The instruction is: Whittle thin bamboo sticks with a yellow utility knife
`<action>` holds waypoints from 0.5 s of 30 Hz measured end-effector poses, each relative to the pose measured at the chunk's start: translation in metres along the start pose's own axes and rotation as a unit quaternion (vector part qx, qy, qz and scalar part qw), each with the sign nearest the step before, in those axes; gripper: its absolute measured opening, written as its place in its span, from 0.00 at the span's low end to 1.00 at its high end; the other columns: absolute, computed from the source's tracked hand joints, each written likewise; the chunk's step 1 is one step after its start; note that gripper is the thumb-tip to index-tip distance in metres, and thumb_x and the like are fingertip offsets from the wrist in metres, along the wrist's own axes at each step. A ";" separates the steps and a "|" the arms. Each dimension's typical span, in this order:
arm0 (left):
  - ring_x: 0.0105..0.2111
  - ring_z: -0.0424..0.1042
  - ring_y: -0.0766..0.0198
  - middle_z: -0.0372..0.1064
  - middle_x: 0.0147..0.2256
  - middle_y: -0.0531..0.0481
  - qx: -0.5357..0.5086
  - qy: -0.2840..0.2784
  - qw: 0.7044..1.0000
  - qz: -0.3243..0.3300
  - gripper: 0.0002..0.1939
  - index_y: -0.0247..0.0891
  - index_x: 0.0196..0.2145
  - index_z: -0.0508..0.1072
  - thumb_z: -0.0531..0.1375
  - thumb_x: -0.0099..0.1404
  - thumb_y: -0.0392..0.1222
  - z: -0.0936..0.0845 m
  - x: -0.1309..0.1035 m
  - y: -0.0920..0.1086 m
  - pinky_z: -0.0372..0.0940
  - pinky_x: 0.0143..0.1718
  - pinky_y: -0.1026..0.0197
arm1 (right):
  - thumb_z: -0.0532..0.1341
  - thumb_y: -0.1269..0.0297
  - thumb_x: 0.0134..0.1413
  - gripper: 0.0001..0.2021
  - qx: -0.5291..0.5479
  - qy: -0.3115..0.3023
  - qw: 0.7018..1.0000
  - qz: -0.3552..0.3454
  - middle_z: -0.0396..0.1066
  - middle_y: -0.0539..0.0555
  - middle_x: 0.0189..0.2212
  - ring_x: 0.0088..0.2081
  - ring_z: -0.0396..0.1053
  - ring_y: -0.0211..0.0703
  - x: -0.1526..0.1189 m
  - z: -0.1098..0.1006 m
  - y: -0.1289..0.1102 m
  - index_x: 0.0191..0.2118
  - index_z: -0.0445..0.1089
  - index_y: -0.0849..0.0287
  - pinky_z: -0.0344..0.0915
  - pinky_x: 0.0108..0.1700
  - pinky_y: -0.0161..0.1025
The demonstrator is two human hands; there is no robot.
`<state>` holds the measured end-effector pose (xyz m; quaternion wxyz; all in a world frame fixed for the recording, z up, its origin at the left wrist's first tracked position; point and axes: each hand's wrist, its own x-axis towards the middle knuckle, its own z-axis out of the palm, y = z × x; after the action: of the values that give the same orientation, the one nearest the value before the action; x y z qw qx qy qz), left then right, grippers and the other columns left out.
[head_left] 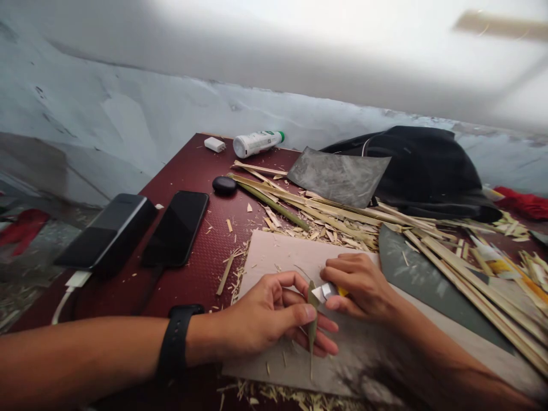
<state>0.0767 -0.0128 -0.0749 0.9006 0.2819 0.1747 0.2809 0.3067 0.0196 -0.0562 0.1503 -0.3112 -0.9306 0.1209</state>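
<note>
Between the thumb and fingers of my left hand (pixel 282 313) is a slim green leaf-shaped piece (pixel 312 331), pointed at both ends with a thin stem below. It looks like carved bamboo, though I cannot be sure. My right hand (pixel 357 283) is closed round a yellow utility knife (pixel 327 292). The knife's blade points left and meets or nearly meets the green piece's right edge. Both hands are above a pale board (pixel 269 254) with a few shavings on it. The fingers of my right hand hide most of the knife's handle.
Split bamboo strips (pixel 471 285) and shavings lie right and behind the board. A grey sandpaper sheet (pixel 338 174) leans by a black bag (pixel 423 165). Left are a phone (pixel 175 228), a power bank (pixel 109 231) with a cable, and a black case (pixel 224 185). A white bottle (pixel 257 144) lies behind.
</note>
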 end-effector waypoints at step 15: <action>0.27 0.81 0.61 0.78 0.28 0.49 0.038 -0.017 0.999 0.016 0.15 0.38 0.34 0.66 0.66 0.62 0.49 -0.003 -0.002 -0.003 0.72 0.32 0.61 | 0.45 0.40 0.67 0.26 0.000 0.006 1.000 -0.018 0.56 0.48 0.22 0.24 0.49 0.37 -0.003 0.002 -0.005 0.26 0.54 0.56 0.43 0.29 0.40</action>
<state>0.0751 -0.0148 -0.0785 0.8873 0.3240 0.1651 0.2838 0.3053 0.0133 -0.0567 0.1578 -0.2954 -0.9351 0.1160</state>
